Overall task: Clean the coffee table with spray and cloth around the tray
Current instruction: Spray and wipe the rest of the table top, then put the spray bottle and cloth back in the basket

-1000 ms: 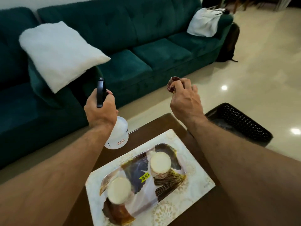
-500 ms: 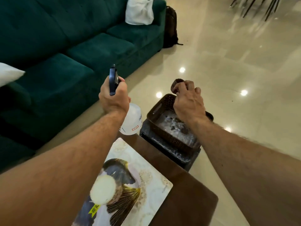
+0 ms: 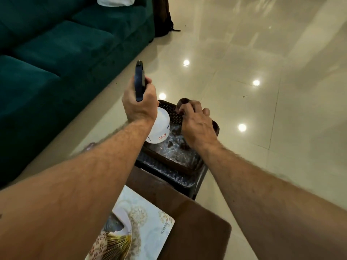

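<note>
Left hand (image 3: 139, 107) gripped the spray bottle (image 3: 158, 128), right hand (image 3: 197, 124) clutched a dark cloth (image 3: 183, 103); both above the basket (image 3: 185, 166), beyond the tabletop (image 3: 197, 222); tray (image 3: 150, 228) near-left

Your view is warm-toned and moderately lit. Overhead lamps throw four small round glare spots on the glossy floor (image 3: 262, 53), with broader washed-out sheen toward the top right. The sofa (image 3: 56, 53) sits dim, its dark green losing detail at far left. Wide-angle stretch bends your forearms huge at the bottom corners and tilts the floor lines. Motion blur softens both arms and the basket (image 3: 169, 166); the tray (image 3: 150, 231) print stays readable. Shadow pools under the basket, beside the worktop (image 3: 197, 231).
</note>
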